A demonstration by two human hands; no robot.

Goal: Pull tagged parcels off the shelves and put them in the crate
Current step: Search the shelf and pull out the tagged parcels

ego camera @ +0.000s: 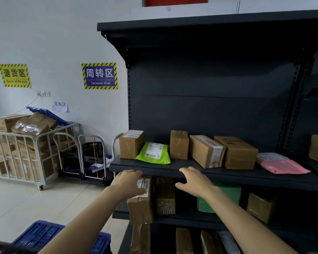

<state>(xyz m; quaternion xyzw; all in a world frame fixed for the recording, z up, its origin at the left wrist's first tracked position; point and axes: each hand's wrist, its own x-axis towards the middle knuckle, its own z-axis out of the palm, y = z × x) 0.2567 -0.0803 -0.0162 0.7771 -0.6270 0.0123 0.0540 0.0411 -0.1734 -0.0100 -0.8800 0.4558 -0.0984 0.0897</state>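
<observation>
1. The left hand (129,184) is gripping the top of an upright cardboard box (140,208). Its fingers are curling over the upper edge and the thumb is lying across the white label (144,182) on the front face.
2. The right hand (195,182) is hovering spread and empty in front of the shelf lip (237,176), holding nothing.
3. The box is standing at the left front end of the shelf below that lip, just beside a second brown box (165,197). A green parcel (229,194) is sitting further right, partly behind the right wrist.
4. Judgement on handling: the carton is looking stiff and taped, probably light enough for one hand, but its tall shape is likely to swing from a top pinch alone. The tape and label are smooth — slip is possible there. Firmer holds would be the bare cardboard sides, or the free hand under the base.
5. The blue crate (42,233) is sitting low at left, beneath the left forearm — a short carry from the shelf.
</observation>
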